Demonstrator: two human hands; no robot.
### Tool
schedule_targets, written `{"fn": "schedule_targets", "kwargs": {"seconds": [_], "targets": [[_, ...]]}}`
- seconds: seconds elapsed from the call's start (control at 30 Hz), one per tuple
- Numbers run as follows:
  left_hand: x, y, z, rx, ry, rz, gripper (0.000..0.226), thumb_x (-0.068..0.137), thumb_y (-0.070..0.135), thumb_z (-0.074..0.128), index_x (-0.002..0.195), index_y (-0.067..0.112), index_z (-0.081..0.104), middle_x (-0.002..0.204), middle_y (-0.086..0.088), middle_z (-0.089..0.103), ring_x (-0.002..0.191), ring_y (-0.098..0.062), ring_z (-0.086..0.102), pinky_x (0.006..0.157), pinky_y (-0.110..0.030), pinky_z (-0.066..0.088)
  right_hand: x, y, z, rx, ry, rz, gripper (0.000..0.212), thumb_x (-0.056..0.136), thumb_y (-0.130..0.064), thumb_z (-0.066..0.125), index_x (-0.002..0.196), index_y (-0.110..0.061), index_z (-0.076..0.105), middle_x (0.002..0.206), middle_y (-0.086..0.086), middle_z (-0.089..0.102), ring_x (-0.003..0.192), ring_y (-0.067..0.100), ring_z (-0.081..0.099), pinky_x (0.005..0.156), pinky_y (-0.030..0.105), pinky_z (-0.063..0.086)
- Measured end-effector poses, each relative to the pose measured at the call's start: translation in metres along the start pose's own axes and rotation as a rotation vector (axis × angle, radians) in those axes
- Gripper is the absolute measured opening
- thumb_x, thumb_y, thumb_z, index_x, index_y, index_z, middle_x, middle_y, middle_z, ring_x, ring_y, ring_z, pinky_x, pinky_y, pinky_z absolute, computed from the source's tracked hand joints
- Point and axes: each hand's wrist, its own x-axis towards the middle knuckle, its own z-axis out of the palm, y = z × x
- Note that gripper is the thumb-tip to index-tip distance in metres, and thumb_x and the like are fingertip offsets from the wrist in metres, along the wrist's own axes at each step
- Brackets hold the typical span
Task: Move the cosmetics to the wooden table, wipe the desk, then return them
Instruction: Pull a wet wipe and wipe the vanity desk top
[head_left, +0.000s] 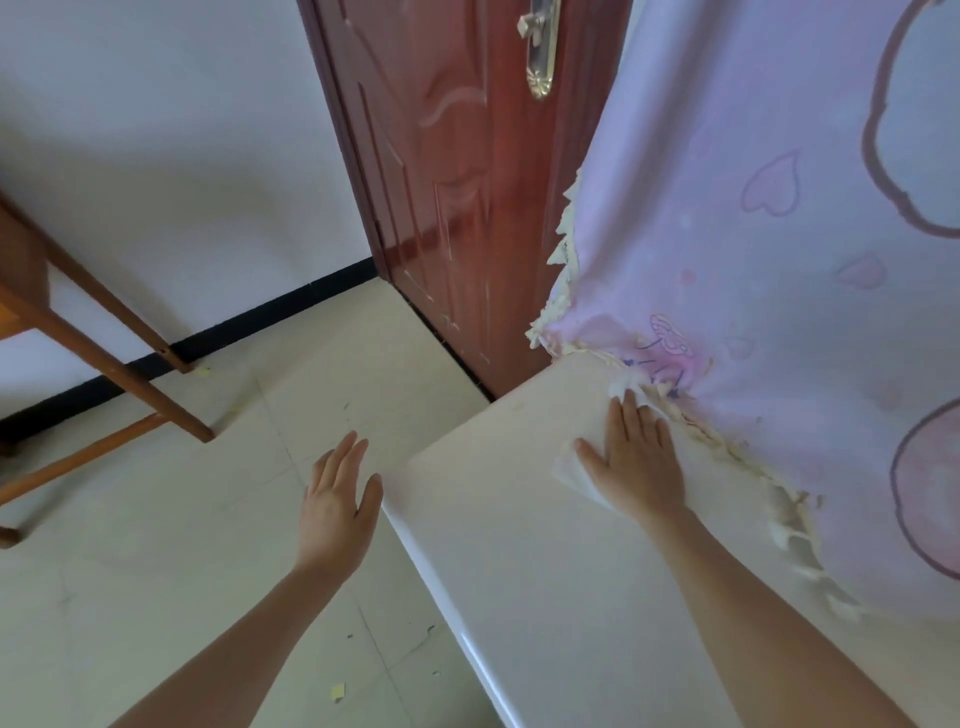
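Right hand (636, 462) flat on white tissue (569, 470), white table (545, 597), lower right of frame.
Fingers straight, palm pressing tissue onto the top near its far edge, just beside pink patterned sheet (753, 260). Left hand (337, 499) open, holding nothing, over floor just beside table edge. Wooden table (78, 332) at left.

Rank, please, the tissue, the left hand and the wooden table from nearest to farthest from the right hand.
1. The tissue, pressed under the right hand.
2. The left hand, just left of the desk edge.
3. The wooden table, far left.
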Motion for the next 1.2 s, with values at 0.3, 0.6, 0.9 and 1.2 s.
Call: {"fn": "schedule_targets", "kwargs": {"seconds": [0.3, 0.6, 0.9, 1.2], "targets": [[0.049, -0.035, -0.032, -0.026, -0.070, 0.148, 0.046, 0.094, 0.023, 0.040, 0.138, 0.008, 0.035, 0.147, -0.007, 0.033, 0.137, -0.025, 0.025, 0.111, -0.047, 0.027, -0.003, -0.146, 0.019, 0.138, -0.043, -0.004, 0.070, 0.076, -0.048, 0.025, 0.115, -0.003, 0.061, 0.126, 0.014, 0.058, 0.110, 0.024, 0.059, 0.093, 0.037, 0.047], [0.046, 0.026, 0.017, -0.001, -0.231, 0.359, 0.042, 0.093, 0.012, 0.044, 0.134, 0.002, 0.040, 0.144, -0.014, 0.037, 0.134, -0.032, 0.029, 0.110, -0.046, 0.026, -0.096, -0.138, 0.023, 0.107, -0.050, 0.225, 0.064, 0.080, -0.050, 0.032, 0.119, -0.008, 0.059, 0.131, 0.011, 0.054, 0.114, 0.023, 0.056, 0.103, 0.036, 0.035], [-0.030, 0.093, 0.076, 0.225, -0.386, 0.862, 0.049, 0.081, 0.031, 0.033, 0.108, 0.000, 0.061, 0.118, -0.022, 0.061, 0.107, -0.041, 0.057, 0.078, -0.053, 0.049, -0.233, -0.010, 0.017, 0.048, 0.022, 0.700, 0.067, 0.080, -0.049, 0.032, 0.121, -0.002, 0.056, 0.130, 0.017, 0.054, 0.110, 0.032, 0.059, 0.089, 0.044, 0.047], [-0.151, 0.161, 0.114, 0.222, -0.446, 1.089, 0.048, 0.079, 0.030, 0.033, 0.109, 0.004, 0.061, 0.121, -0.018, 0.060, 0.109, -0.037, 0.058, 0.082, -0.051, 0.048, -0.374, 0.084, 0.018, 0.076, 0.080, 1.005, 0.068, 0.081, -0.046, 0.033, 0.120, 0.006, 0.053, 0.127, 0.025, 0.053, 0.107, 0.040, 0.059, 0.087, 0.050, 0.047]]}}
